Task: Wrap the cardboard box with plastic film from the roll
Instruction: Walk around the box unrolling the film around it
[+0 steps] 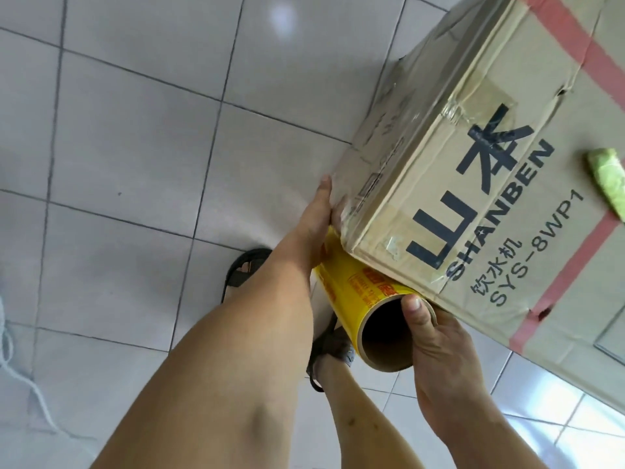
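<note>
The cardboard box (pixel 473 204) is showing matt brown corrugated paperboard, creased and dented along its edges, with black print on its top face. Glossy clear tape (pixel 480 99) is wrinkling over the upper seam, and matt pinkish-red tape (pixel 571 252) is running in strips across the top. Thin clear plastic film (pixel 345 211) is glinting at the box's near corner. The roll (pixel 358 292) is presenting a glossy yellow printed plastic skin over a matt brown cardboard core. The floor tiles (pixel 135 130) are looking smooth, pale and faintly reflective, with dark grout lines.
</note>
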Motion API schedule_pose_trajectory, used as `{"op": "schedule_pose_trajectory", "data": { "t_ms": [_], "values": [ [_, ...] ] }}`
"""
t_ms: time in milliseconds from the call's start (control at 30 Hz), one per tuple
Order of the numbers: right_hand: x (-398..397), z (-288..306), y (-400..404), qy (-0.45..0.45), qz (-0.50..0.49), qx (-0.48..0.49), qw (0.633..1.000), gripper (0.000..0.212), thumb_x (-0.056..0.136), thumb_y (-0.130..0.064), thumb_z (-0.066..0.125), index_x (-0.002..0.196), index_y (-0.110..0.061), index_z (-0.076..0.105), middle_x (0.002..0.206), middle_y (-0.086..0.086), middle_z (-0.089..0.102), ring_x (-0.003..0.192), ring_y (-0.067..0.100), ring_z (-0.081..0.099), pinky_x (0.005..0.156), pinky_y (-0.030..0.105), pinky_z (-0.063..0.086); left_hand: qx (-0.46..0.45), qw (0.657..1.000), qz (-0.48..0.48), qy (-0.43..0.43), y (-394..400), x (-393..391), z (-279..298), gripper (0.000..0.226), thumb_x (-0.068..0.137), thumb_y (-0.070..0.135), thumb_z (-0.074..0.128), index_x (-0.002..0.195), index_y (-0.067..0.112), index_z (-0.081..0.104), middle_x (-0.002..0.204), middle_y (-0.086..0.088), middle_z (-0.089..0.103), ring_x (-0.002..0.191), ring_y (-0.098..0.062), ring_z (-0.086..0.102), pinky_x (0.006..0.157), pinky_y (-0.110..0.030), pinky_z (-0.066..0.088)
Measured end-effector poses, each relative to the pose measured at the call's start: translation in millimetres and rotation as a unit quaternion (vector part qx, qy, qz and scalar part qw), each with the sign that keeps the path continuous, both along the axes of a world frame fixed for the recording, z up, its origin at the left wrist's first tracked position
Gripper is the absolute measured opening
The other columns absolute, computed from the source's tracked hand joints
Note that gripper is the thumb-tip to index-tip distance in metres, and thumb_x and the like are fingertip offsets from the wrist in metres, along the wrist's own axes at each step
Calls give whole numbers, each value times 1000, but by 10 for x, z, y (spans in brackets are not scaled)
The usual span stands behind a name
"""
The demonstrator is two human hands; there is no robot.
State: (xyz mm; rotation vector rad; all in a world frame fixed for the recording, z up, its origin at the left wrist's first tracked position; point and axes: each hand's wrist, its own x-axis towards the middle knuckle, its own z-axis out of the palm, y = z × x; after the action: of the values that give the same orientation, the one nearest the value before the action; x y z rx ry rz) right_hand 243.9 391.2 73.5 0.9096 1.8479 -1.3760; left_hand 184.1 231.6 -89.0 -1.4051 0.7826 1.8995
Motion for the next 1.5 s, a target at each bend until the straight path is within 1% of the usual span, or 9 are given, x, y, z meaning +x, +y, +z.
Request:
{"op": "schedule_pose_trajectory", "data": {
  "t_ms": [200,400,633,833,1067,1167,1233,1333,1500],
  "values": [
    [-25,55,-54,-29,-15,-29,999,65,66,-61,73,119,-23,69,106,-11,75,100,5,68,72,13,51,-56,996,2,70,165,549,967,92,103,85,13,146,25,68,124,-3,84,117,-22,79,105,-41,64],
    [48,94,53,-49,-56,-71,995,72,67,-66,78,121,-19,66,115,2,73,114,22,65,93,37,53,-61,987,-116,92,313,924,1235,117,70,107,35,167,42,41,161,3,61,154,-22,51,135,-56,31],
    [4,140,165,-47,52,-17,997,52,71,-53,82,113,-24,68,100,-7,73,95,11,67,83,28,54,-62,976,-192,84,460,900,1316,111,74,107,26,148,33,64,142,-1,75,141,-21,62,129,-56,40],
    [58,103,251,-43,14,-27,999,74,57,-73,73,112,-23,68,98,-4,74,95,14,67,82,31,54,-143,971,-170,84,617,875,1414,93,78,98,26,137,41,70,134,-2,78,131,-23,68,120,-56,51],
    [204,47,537,-54,-78,-94,991,77,68,-70,73,126,-21,63,118,-2,73,113,15,66,96,32,51,-13,940,-323,106,720,774,1623,112,77,103,29,168,38,40,171,1,50,162,-23,37,134,-61,26],
    [169,49,573,-45,-97,-102,989,79,62,-64,78,126,-21,63,117,-2,73,114,18,65,97,36,51,-79,922,-360,122,760,655,1621,134,60,107,39,172,35,30,175,-1,43,158,-16,37,132,-46,24],
    [178,41,569,-51,-122,-105,986,84,58,-66,81,126,-21,61,117,-1,73,113,19,66,96,38,52,-124,912,-372,124,760,618,1554,151,45,118,48,168,30,39,167,-2,53,155,-21,47,133,-48,32],
    [206,53,585,-60,-121,-114,984,90,53,-70,84,126,-22,62,117,0,74,113,22,67,101,43,51,-82,920,-364,120,817,598,1617,125,63,109,43,155,26,59,152,-3,67,147,-22,56,130,-46,37],
    [275,106,837,-54,-115,-113,986,56,83,-57,68,127,-23,62,121,-2,71,116,15,64,100,32,47,-18,926,-366,92,993,663,1606,136,51,112,41,162,34,52,156,-1,66,152,-25,53,130,-58,36]
  ]
}}
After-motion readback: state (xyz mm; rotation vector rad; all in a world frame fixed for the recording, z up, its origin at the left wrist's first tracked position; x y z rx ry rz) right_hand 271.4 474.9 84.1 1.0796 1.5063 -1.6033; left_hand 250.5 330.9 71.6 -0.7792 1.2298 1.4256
